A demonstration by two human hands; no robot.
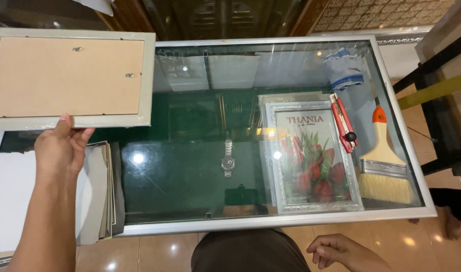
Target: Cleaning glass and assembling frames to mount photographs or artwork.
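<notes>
Left hand grips the bottom edge of a grey picture frame, thumb on top of the rim, fingers under it; frame is held back side up, brown backing board showing, at the far left over the end of the glass-topped display case. Frame extends up and away from the hand, so the grip sits at its near edge, left of centre. Right hand is down low by the lap, loosely curled, holding nothing. On the glass: silver frame with red flower print, red utility knife, paintbrush with orange-tipped handle, blue-white cloth. Wristwatch lies inside the case. Stack of sheets below the left hand.
</notes>
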